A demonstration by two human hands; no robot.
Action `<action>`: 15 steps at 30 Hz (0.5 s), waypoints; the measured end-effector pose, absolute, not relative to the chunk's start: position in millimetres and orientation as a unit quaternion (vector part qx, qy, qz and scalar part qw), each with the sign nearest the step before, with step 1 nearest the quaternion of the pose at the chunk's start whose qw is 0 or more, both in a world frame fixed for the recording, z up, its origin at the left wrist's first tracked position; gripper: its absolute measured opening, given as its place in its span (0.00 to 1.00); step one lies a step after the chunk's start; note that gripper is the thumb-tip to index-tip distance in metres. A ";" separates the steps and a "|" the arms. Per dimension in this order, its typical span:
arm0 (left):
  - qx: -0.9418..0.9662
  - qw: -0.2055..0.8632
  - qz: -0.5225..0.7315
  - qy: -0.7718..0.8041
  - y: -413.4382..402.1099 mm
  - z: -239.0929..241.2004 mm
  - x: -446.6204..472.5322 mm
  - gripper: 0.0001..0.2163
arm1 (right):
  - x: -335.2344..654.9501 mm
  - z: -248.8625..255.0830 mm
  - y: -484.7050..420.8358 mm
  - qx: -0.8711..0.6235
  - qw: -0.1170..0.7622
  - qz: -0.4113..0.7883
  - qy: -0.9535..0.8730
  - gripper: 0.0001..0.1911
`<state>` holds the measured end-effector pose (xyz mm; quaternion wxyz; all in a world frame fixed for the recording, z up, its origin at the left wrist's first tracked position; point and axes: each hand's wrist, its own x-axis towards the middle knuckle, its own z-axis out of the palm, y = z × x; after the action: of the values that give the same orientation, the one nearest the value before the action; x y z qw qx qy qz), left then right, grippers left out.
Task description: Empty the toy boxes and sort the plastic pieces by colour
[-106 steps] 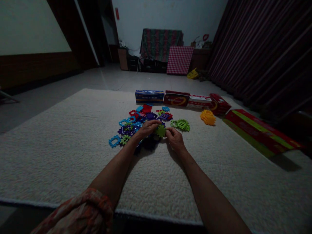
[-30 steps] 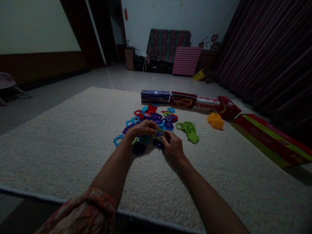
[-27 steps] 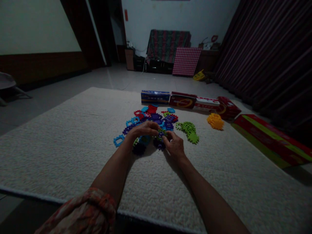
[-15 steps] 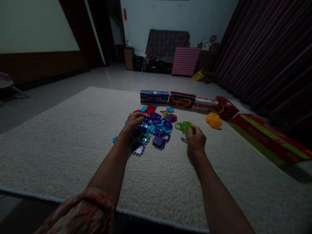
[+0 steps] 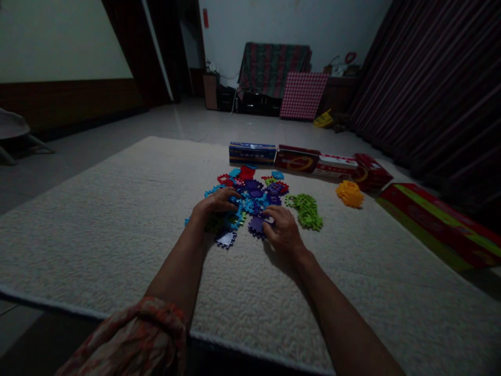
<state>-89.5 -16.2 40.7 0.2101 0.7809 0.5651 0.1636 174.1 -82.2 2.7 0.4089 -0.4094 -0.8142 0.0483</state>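
Observation:
A mixed pile of toothed plastic building pieces, mostly blue and purple with some red, lies on the quilted mat. Over the left part of the pile is my left hand, thumb and fingers apart above blue pieces. My right hand reaches the pile's right front, its fingers parted beside a purple square piece; whether it touches the piece is hard to tell. A dark shiny square piece lies at the front. Right of the pile sits a group of green pieces, apart from both hands.
Yellow-orange pieces are heaped farther right on the pale mat. A blue box, a dark red box, a white-and-red box and a long red-green box line the back and right side.
My right hand has left the green pieces and moved left to the purple ones. The green group now spreads farther toward me. My left hand's fingers have parted over the pile.

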 end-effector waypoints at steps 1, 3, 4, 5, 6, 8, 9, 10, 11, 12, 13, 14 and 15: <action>0.780 0.206 0.171 0.566 -16.6 40.0 -89.0 0.21 | 165.5 1.8 -87.5 -0.375 0.386 0.062 -0.841 0.14; 0.773 0.188 0.195 0.574 -17.5 37.8 -86.9 0.20 | 154.5 -0.3 -95.2 -0.335 0.347 0.079 -0.872 0.14; 0.767 0.176 0.209 0.581 -17.8 36.3 -85.5 0.20 | 152.1 -1.1 -97.5 -0.330 0.333 0.082 -0.880 0.13; 0.759 0.162 0.224 0.589 -17.7 34.5 -83.8 0.21 | 151.2 -1.5 -98.9 -0.333 0.322 0.083 -0.882 0.12; 0.751 0.148 0.237 0.598 -17.2 32.5 -82.2 0.22 | 151.4 -1.7 -99.7 -0.341 0.316 0.083 -0.881 0.11; 0.735 0.125 0.256 0.616 -15.3 28.8 -79.5 0.23 | 152.4 -0.9 -100.2 -0.362 0.310 0.076 -0.876 0.10; 0.728 0.116 0.262 0.622 -14.1 27.5 -78.7 0.24 | 152.2 0.0 -100.4 -0.368 0.309 0.071 -0.874 0.10; 0.725 0.110 0.268 0.625 -13.0 26.7 -78.4 0.23 | 150.9 1.2 -100.6 -0.373 0.310 0.067 -0.872 0.10; 0.724 0.107 0.273 0.625 -12.2 26.6 -78.6 0.23 | 148.4 2.7 -101.0 -0.376 0.312 0.063 -0.870 0.10; 0.723 0.106 0.278 0.623 -11.7 27.0 -79.2 0.23 | 144.7 4.2 -101.4 -0.377 0.312 0.061 -0.870 0.10; 0.723 0.107 0.284 0.620 -11.6 27.8 -80.0 0.22 | 140.2 5.9 -101.9 -0.377 0.310 0.061 -0.871 0.11; 0.723 0.111 0.289 0.618 -11.8 28.9 -80.8 0.22 | 135.0 7.6 -102.2 -0.377 0.306 0.060 -0.872 0.11; 0.723 0.116 0.291 0.615 -12.2 30.1 -81.7 0.21 | 129.6 9.1 -102.5 -0.377 0.299 0.058 -0.875 0.11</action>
<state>-81.7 -12.2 30.1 0.1161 0.7235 0.6151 0.2913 129.6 -102.5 9.1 0.2991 -0.3770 -0.8747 0.0583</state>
